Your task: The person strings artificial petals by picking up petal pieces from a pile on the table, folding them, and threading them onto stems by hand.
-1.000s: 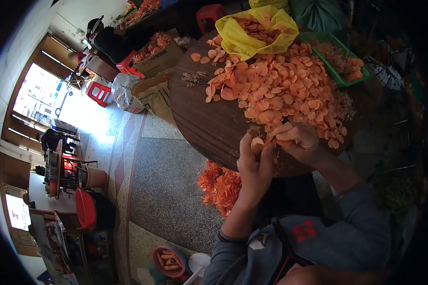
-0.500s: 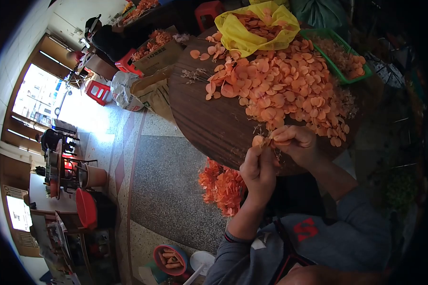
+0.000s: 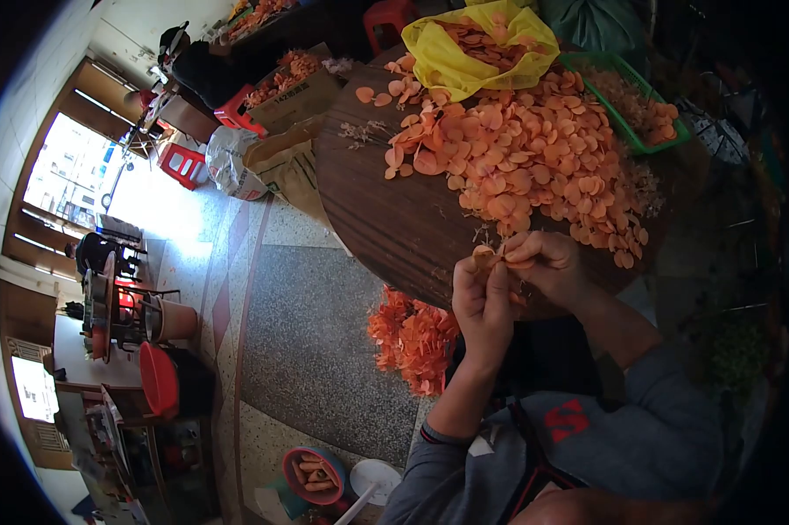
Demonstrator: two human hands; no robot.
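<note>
My left hand (image 3: 482, 306) is closed in a pinch on a small orange petal (image 3: 483, 254) at the near edge of the round wooden table. Close beside it, my right hand (image 3: 545, 265) pinches another thin orange petal (image 3: 518, 262); the fingertips of both hands nearly meet. Thin stems show around the fingers, but how they join the petals is too small to tell. Just beyond the hands spreads a large heap of round orange petals (image 3: 534, 157) on the brown table top (image 3: 368, 201).
A yellow plastic bag (image 3: 429, 66) of petals stands at the far table edge, near a green basket (image 3: 626, 118) with dried sprigs. An orange bunch (image 3: 412, 337) hangs below the table's left edge. A bowl (image 3: 315, 477) sits on the floor; another person (image 3: 197, 74) is at the back.
The view has shifted slightly. My hands stay together at the table edge, and the left fingers have turned a little around the petal.
</note>
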